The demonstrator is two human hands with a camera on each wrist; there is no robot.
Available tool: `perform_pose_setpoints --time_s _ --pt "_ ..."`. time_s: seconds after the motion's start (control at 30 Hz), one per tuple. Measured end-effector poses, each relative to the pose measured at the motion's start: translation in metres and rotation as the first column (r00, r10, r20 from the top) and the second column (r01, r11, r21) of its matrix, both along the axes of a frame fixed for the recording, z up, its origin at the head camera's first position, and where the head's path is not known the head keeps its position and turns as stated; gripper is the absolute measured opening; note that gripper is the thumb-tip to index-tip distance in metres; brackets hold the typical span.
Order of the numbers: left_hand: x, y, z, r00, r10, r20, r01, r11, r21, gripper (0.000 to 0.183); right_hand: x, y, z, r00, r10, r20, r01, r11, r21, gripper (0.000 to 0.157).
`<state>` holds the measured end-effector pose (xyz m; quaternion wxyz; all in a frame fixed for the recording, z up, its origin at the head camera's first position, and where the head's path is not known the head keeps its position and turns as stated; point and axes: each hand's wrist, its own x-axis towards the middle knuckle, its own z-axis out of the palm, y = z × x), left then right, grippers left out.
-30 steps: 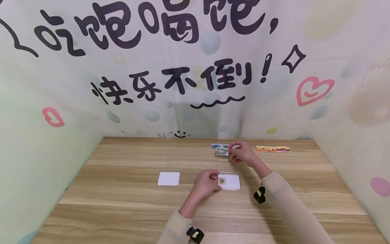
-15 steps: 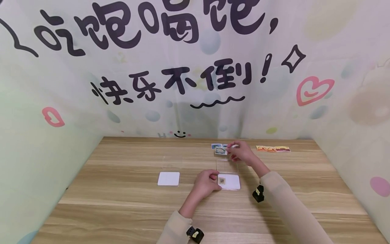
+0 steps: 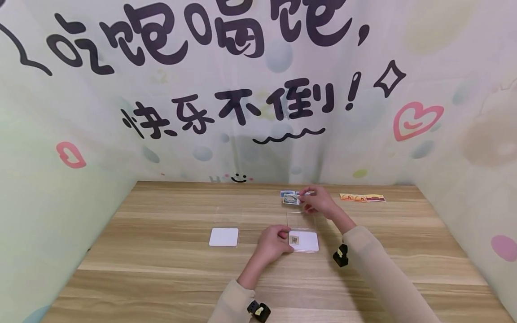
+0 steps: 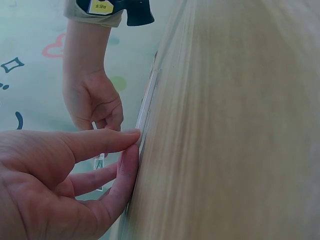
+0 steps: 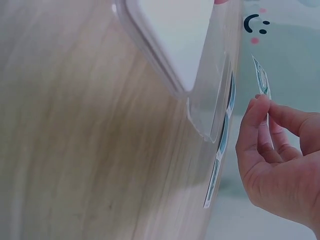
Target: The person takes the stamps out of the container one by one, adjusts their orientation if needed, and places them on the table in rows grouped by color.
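My right hand pinches a small stamp-like picture by its right edge, between thumb and fingertips. In the right wrist view this stamp stands up from the fingertips, off the table. Below it sits an opened clear plastic case with a white card in its near half and its clear lid folded back. A small tan stamp with a dark picture lies at the card's left end. My left hand grips the left edge of the case, thumb at the near corner and finger at the far one.
Blue stamps lie in a row at the table's back, partly hidden by the right hand. Orange and yellow stamps lie further right. To the left is a second white card, with clear plastic behind it. A printed backdrop closes the back.
My right hand has shifted slightly left with the stamp, which now overlaps more of the blue row's left end. The left hand and the case have stayed put.
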<state>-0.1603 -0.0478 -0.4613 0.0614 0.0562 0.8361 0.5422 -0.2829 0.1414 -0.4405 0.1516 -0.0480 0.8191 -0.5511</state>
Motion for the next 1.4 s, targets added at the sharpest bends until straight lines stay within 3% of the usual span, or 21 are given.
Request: perform_pose_setpoints --time_s 0.57,1.4 --pt "0.0 0.0 -0.001 1.0 -0.003 -0.004 0.003 1.0 0.009 0.047 -0.003 -0.007 0.003 1.0 0.001 0.0 -0.001 1.0 0.028 0.022" --pt "-0.002 0.0 -0.004 1.0 -0.013 -0.004 0.014 0.999 0.037 0.046 -0.009 -0.013 0.001 0.999 0.034 -0.009 -0.034 0.999 -0.011 0.02"
